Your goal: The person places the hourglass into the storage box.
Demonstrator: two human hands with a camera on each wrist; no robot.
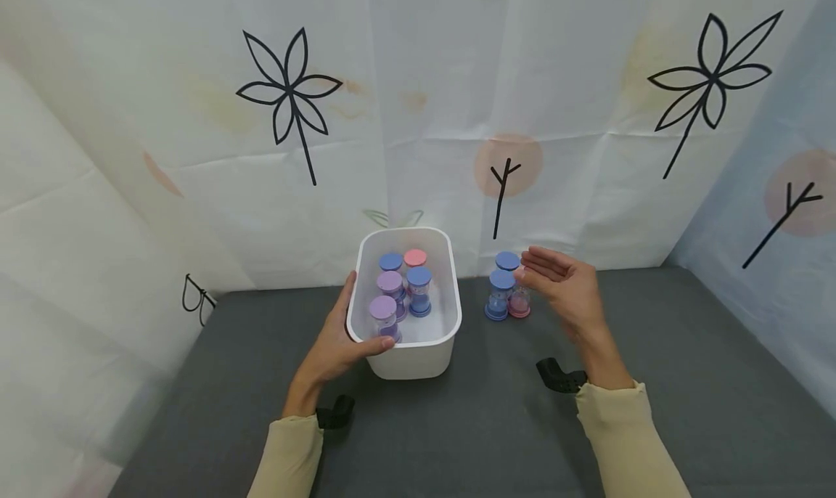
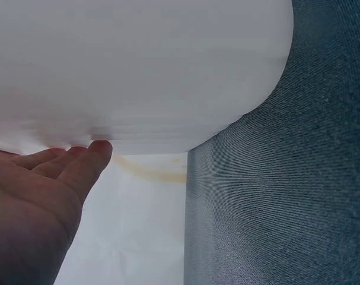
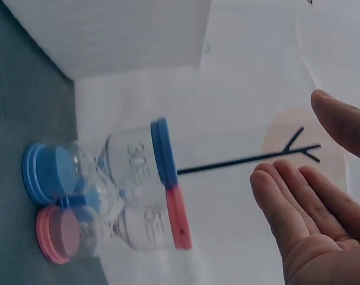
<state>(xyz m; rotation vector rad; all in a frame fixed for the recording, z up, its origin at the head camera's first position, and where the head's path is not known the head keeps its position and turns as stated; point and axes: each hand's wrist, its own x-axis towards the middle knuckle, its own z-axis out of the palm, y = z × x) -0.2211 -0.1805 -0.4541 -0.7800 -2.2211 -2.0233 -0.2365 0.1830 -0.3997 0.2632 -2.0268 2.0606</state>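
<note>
Right of the left hand (image 1: pixel 338 342), spread with straight fingers touching the side and thumb at the near rim: a white bin (image 1: pixel 408 363) with five hourglasses (image 1: pixel 419 292) inside. Just left of the right hand (image 1: pixel 570 293), spread with thumb apart from fingers: two blue hourglasses (image 1: pixel 499 300) and a pink hourglass (image 1: pixel 520 305), upright on the worktop (image 1: pixel 451 433).

Left hand (image 1: pixel 341 344) holding white bin (image 1: pixel 411 364), hourglasses (image 1: pixel 419 289) inside
</note>
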